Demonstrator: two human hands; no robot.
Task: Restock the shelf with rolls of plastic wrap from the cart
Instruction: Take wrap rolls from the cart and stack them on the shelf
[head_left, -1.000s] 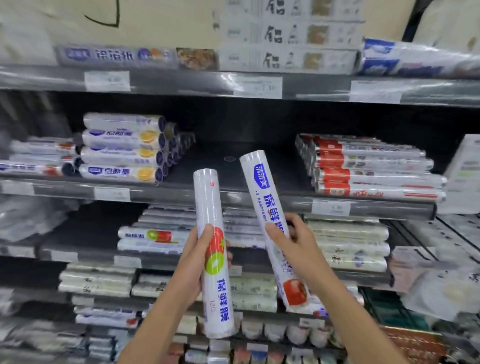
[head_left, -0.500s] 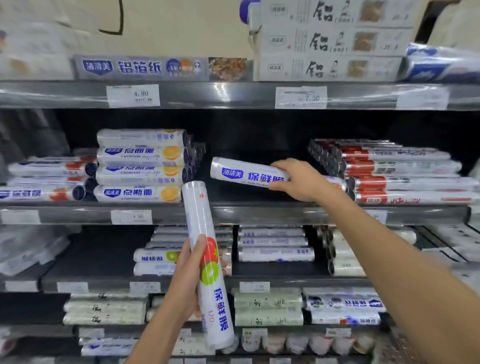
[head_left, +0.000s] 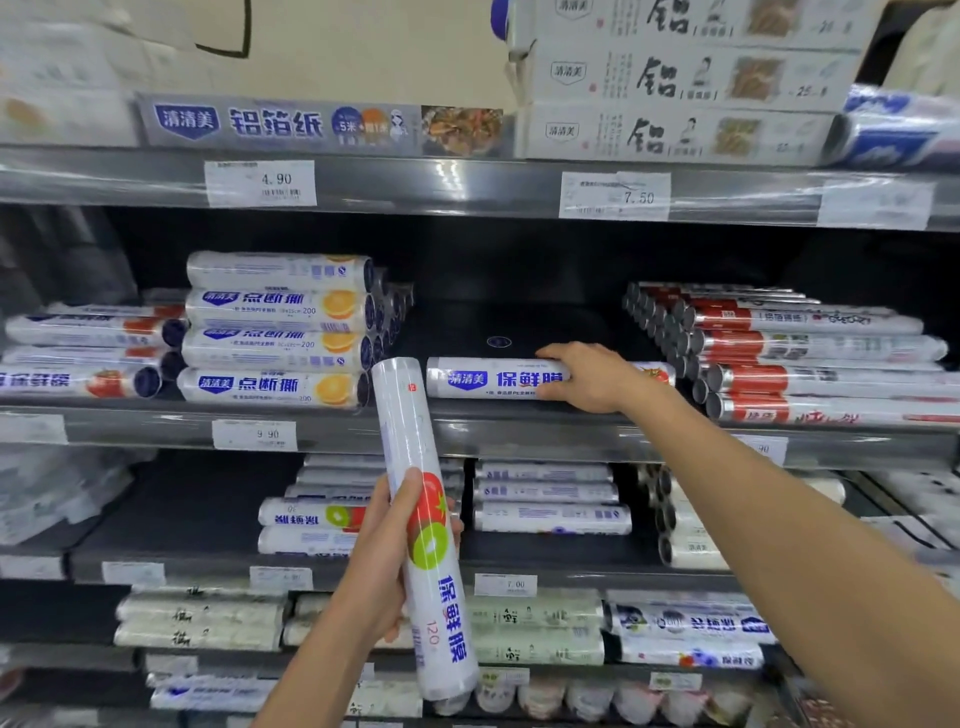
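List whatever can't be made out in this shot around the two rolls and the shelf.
- Cart: outside the head view entirely.
- Lying roll: its middle lettering is covered by the right hand.
- Upright roll: the left hand hides its lower left side; small print blurred.
- Rightmost price tag, top shelf: blurred, unreadable.
- Tag on the middle shelf edge: right forearm covers most of it.

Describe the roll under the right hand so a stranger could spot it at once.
Find the shelf edge carrying the 9.90 price tag. On it, a dark gap separates the stack of orange-printed rolls from the red-banded rolls. The roll lies alone across the gap's front, held by the right hand, with blue lettering and a tomato at its right end.
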